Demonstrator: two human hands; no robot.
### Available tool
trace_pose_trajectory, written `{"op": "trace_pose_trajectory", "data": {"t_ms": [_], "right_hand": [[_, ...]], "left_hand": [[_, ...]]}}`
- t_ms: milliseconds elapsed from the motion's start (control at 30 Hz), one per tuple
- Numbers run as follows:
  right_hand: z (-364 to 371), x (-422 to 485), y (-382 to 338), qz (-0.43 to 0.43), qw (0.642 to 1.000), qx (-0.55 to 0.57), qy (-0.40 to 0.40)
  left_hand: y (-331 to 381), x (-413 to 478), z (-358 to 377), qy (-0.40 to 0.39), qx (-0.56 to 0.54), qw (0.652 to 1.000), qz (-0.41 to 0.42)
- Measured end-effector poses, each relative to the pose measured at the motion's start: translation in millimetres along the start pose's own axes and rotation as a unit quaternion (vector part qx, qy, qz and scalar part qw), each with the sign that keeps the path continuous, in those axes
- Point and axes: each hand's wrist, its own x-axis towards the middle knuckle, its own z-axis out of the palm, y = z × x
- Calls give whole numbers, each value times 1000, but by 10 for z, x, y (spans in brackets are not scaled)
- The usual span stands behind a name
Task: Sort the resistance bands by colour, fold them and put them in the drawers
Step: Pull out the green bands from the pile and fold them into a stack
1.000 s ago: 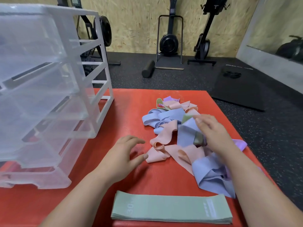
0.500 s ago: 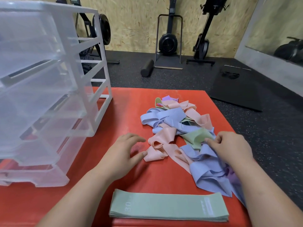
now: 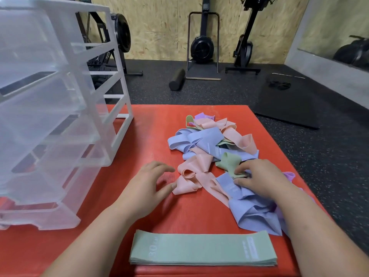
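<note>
Here the right grip pinches a green band (crumpled).

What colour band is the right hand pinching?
A pale green crumpled fabric band, pinched by the right hand; head view.

Matt woven cloth bands, translucent glossy plastic drawers — ribbed red mat

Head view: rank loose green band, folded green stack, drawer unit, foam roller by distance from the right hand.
1. Loose green band, pinched by the right hand.
2. Folded green stack, front, nearest the person.
3. Drawer unit, far left.
4. Foam roller, far back, centre.
</note>
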Motion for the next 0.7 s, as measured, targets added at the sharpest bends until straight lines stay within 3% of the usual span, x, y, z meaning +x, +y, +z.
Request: {"op": "trace_pose_trajectory", "data": {"t_ms": [100, 167, 300, 400, 600, 700], "right_hand": [[-51, 1, 5, 17, 998, 4, 65], [-175, -9, -52, 4, 986, 92, 139], [-598, -79, -299, -45, 915, 318, 244], [-734, -140, -422, -73, 871, 424, 236], [-470, -196, -399, -12, 872, 475, 121], [-445, -226, -476, -30, 868, 483, 111]], "left_hand": [[13, 6, 6, -3, 3, 1000, 1], [32, 19, 4, 2, 1, 1000, 4], [98, 39, -9, 20, -11, 1000, 8], [149, 41, -15, 33, -19, 999, 12], [256, 36, -16, 40, -37, 998, 8], [333, 73, -12, 45, -59, 997, 7]]}}
